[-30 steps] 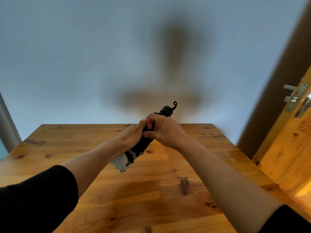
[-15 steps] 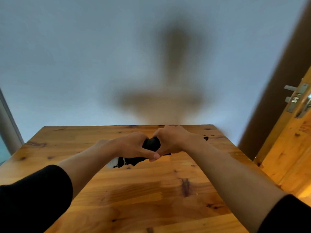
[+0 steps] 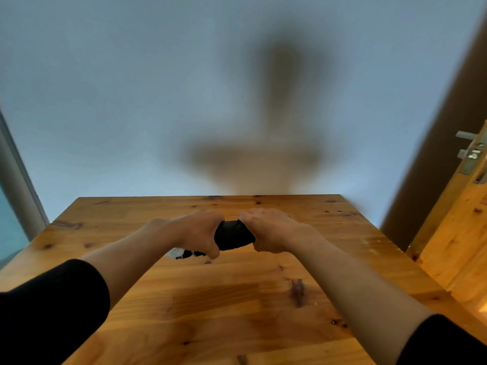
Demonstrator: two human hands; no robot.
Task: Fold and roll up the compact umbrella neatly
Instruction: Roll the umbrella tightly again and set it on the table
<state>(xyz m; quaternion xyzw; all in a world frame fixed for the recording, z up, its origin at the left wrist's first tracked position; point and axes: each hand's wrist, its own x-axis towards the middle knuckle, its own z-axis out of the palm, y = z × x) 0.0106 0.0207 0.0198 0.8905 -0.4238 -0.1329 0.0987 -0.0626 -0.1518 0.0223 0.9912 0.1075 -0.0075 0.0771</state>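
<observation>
Two bare hands meet above the far half of a wooden desk (image 3: pixel 237 299), with a compact black umbrella (image 3: pixel 233 235) held sideways between them. The left hand (image 3: pixel 196 231) is curled round the umbrella's left part, thumb tucked underneath. The right hand (image 3: pixel 266 230) is curled over its right end, knuckles up. Only a short dark stretch of bundled fabric shows in the gap between them. A pale end of the umbrella (image 3: pixel 176 252) pokes out beneath the left hand, low over the wood. I cannot tell whether the umbrella rests on the desk or hangs just above it. The two-ended grip looks meant to let one hand steady the bundle while the other twists the fabric tight around the shaft. Both forearms reach forward from black sleeves.
</observation>
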